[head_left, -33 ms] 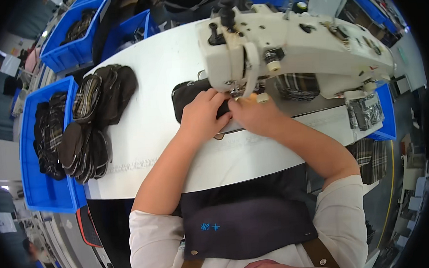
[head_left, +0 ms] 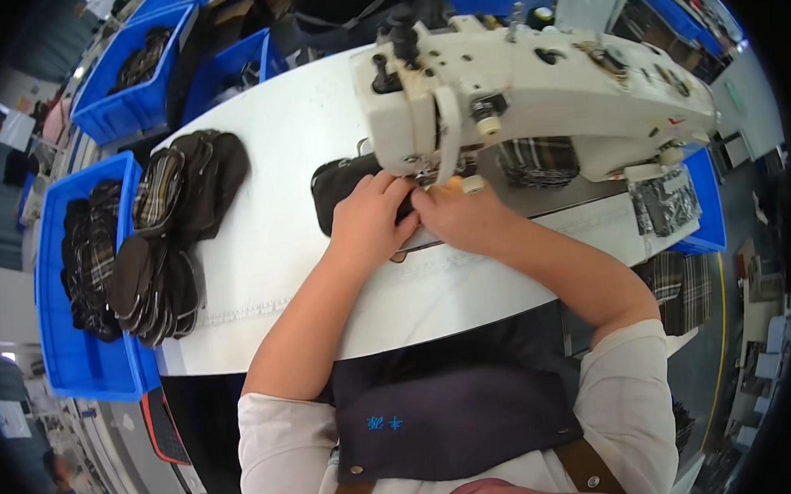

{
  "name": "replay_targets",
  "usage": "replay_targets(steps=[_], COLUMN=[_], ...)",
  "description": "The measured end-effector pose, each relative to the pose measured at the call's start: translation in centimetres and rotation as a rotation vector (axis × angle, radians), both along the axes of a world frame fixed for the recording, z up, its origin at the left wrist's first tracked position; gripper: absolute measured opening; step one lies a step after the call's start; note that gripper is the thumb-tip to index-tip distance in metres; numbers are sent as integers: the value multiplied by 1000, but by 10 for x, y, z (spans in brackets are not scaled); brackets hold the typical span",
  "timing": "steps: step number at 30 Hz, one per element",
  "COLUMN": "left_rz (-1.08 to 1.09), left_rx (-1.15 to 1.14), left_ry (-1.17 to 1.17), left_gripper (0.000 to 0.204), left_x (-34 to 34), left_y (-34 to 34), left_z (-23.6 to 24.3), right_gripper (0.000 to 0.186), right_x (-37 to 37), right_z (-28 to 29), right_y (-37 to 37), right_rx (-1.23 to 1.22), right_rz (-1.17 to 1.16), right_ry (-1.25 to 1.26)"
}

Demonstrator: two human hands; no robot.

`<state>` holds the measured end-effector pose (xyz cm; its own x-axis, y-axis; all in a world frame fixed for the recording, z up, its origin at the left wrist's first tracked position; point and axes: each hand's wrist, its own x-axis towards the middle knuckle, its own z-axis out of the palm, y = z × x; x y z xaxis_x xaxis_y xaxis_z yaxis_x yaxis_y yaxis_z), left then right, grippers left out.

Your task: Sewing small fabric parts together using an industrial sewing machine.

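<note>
A dark fabric pouch piece (head_left: 332,195) with a rounded corner lies on the white table under the head of a white sewing machine (head_left: 391,122). My left hand (head_left: 367,217) grips its near right part, fingers pressed on the cloth and thumb at its edge. Close beside it, my right hand (head_left: 467,216) has its fingers closed on the same piece, right by the needle area. The two hands nearly touch. The fingertips and the machine head hide the needle and the stitched edge. A small loop shows at the piece's far edge, and a tan tab pokes out below my left hand.
Stacks of dark and plaid pouch pieces (head_left: 151,282) sit at the table's left. Beside them stands a blue bin (head_left: 138,368) of plaid pieces. Folded plaid cloth (head_left: 539,161) lies under the machine arm; a clear plastic packet (head_left: 664,204) rests on the right corner.
The whole view has shifted slightly, with table and machine a little lower and further left. Both hands keep their hold on the fabric piece by the needle area.
</note>
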<state>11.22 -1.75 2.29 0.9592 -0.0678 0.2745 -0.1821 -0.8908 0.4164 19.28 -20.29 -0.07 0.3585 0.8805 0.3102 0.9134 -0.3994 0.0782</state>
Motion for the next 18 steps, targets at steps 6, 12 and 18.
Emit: replay_targets(steps=[6,12,18], left_rz=[7,40,-84], left_rx=[119,-57,-359], left_ry=[-259,-129,187], left_gripper=[20,20,27], left_x=[3,-2,-5], left_y=[0,-1,21], left_z=[-18,-11,15], right_gripper=[14,18,24], right_x=[-2,5,5], right_z=[3,-17,-11], right_y=[11,9,7], right_rx=[95,233,192], right_rz=[41,81,73], right_ry=[-14,-40,-255])
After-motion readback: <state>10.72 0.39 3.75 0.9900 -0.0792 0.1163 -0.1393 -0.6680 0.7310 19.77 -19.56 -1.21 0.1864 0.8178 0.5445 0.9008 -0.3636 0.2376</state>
